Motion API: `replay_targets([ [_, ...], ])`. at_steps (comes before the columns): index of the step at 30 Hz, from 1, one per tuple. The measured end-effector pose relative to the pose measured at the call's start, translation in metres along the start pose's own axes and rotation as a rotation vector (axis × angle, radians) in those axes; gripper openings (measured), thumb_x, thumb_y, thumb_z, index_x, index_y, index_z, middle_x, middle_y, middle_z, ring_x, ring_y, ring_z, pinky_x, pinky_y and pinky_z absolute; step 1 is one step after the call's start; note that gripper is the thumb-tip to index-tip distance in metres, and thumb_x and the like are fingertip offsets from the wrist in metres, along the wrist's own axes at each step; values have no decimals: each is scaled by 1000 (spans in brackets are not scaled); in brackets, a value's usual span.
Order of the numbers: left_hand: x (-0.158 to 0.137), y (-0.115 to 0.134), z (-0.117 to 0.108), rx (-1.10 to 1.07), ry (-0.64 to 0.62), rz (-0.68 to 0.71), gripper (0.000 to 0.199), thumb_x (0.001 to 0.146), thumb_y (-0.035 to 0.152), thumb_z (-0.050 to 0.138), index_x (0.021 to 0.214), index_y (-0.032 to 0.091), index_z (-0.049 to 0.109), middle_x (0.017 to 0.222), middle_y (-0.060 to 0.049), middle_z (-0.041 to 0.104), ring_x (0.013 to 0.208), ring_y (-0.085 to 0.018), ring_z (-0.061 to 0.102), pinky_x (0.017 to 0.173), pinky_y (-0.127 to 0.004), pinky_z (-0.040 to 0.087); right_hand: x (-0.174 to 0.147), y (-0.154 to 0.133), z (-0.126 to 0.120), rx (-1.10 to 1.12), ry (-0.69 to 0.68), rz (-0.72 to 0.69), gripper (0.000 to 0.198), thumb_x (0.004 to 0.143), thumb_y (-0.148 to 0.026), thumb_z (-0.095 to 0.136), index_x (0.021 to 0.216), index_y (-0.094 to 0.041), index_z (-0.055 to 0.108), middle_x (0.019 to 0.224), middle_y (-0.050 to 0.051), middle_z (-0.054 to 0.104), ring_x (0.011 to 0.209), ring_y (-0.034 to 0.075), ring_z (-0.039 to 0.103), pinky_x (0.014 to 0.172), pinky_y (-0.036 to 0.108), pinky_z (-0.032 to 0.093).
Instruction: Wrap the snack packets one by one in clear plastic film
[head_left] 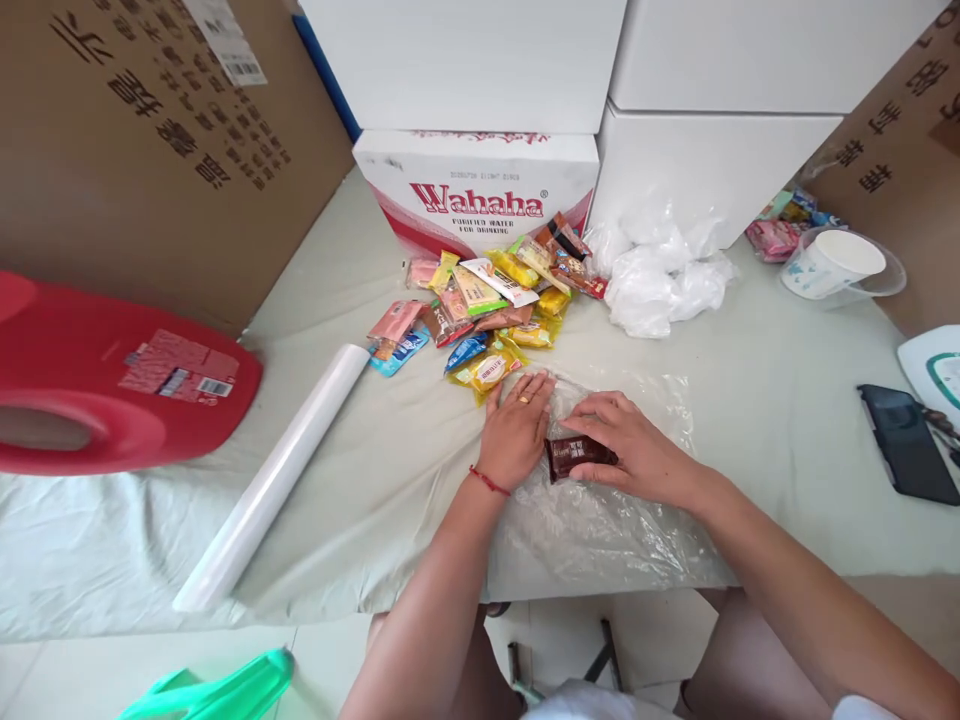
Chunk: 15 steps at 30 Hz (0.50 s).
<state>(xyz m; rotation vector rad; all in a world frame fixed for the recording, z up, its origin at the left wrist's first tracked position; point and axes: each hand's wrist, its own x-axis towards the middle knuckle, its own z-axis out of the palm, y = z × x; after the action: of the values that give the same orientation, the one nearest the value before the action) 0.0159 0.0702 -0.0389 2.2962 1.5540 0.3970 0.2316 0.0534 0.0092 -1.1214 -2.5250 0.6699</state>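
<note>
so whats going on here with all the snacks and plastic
A person sits at a cloth-covered table. The right hand rests on a dark brown snack packet lying on a sheet of clear plastic film. The left hand lies flat on the film's edge beside it. A pile of assorted wrapped snacks sits just beyond the hands, and a roll of film lies to the left.

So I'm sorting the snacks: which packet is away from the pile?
The dark brown wrapped snack bar, lying on the clear plastic sheet under the right hand, beside the left hand.
</note>
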Motion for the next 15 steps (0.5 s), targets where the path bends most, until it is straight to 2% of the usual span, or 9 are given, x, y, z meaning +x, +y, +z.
replay_targets([
  [6, 3, -5, -3, -111, -21, -24, 54, 106, 25, 26, 159, 22, 37, 162, -6, 46, 152, -19, 39, 127, -49, 22, -10, 0, 12, -72, -56, 46, 48, 92, -37, 71, 138, -23, 64, 129, 14, 65, 126, 35, 49, 104, 56, 46],
  [9, 3, -6, -4, -70, -35, 0, 56, 102, 17, 29, 157, 21, 40, 163, -6, 46, 153, -20, 38, 127, -49, 21, -13, 1, 13, -83, -53, 53, 44, 93, -32, 69, 136, -21, 65, 127, 14, 66, 124, 35, 48, 103, 56, 47],
  [15, 1, -3, -1, 49, -36, 17, 63, 95, 10, 36, 156, 25, 44, 166, -4, 40, 154, -22, 36, 126, -51, 23, -23, -10, 7, -54, 79, 137, 47, 94, -42, 68, 137, -26, 63, 124, 14, 64, 120, 36, 49, 99, 56, 50],
])
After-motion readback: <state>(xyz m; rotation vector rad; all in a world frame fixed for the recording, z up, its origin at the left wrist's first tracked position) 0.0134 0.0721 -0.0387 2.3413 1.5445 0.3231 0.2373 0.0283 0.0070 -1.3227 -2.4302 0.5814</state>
